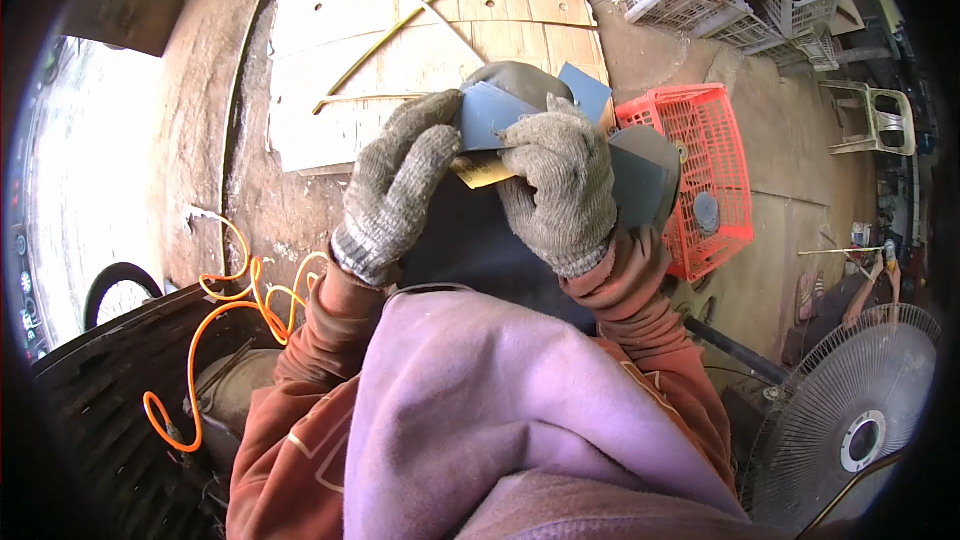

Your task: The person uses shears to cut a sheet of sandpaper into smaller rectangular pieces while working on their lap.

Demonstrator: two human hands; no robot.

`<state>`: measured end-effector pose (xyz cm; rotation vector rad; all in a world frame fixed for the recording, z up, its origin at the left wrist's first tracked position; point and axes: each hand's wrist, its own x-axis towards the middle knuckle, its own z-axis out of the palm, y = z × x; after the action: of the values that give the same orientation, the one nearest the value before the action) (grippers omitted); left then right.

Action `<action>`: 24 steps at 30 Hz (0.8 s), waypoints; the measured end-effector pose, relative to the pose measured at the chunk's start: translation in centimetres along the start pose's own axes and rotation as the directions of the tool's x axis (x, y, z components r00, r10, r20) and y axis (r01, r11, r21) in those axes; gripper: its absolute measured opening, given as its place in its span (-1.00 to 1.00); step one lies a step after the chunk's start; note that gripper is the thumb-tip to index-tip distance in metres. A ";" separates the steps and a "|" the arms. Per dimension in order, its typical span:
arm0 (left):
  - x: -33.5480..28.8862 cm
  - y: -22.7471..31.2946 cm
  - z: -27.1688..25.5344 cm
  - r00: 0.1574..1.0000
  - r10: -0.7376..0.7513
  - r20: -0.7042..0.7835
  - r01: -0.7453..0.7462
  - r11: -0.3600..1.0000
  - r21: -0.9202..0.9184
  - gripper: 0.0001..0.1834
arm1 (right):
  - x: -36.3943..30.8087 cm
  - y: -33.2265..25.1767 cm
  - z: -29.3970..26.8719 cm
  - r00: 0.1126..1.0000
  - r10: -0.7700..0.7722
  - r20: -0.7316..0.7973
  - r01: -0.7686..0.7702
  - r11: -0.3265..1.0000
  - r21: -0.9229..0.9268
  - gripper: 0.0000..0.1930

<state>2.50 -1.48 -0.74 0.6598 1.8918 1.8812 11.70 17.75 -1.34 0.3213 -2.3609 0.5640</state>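
Both my hands wear grey knitted work gloves and are raised over my lap. Between them is a small blue-grey sheet, stiff and flat. My left hand pinches its left edge between thumb and fingers. My right hand grips its right side, the fingers curled over it. A yellowish piece shows just under the sheet; whether it is joined to it I cannot tell. Another blue sheet lies beyond my right hand, and a larger dark blue-grey one rests beside that wrist, near my knee.
Flattened cardboard lies ahead with thin strips across it. A red plastic crate stands at right, a round grey disc inside. An orange hose coils at left. A fan stands lower right, near another person.
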 end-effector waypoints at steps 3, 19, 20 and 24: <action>-0.2 0.5 -0.1 1.000 0.013 0.000 -0.013 0.999 0.049 -0.52 | 0.1 0.0 -0.3 0.999 0.011 0.042 -0.012 1.000 0.015 -0.64; -0.6 0.7 -0.4 0.994 0.097 0.051 -0.096 0.995 -0.026 -0.46 | 0.4 -0.2 -0.1 0.990 0.141 -0.006 -0.140 0.982 0.126 -0.32; -0.6 0.5 -0.4 0.994 0.096 0.048 -0.094 0.995 -0.041 -0.45 | 0.8 -0.2 -0.2 0.993 0.117 -0.005 -0.116 0.990 0.078 -0.28; -0.8 0.4 -0.2 0.996 0.072 0.046 -0.068 0.994 -0.084 -0.44 | 1.5 -0.7 -0.5 0.986 0.156 0.059 -0.155 0.988 -0.025 -0.32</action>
<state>3.01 -2.11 -0.39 0.7474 1.7716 1.9563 11.12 17.25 0.19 0.1474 -2.4636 0.6103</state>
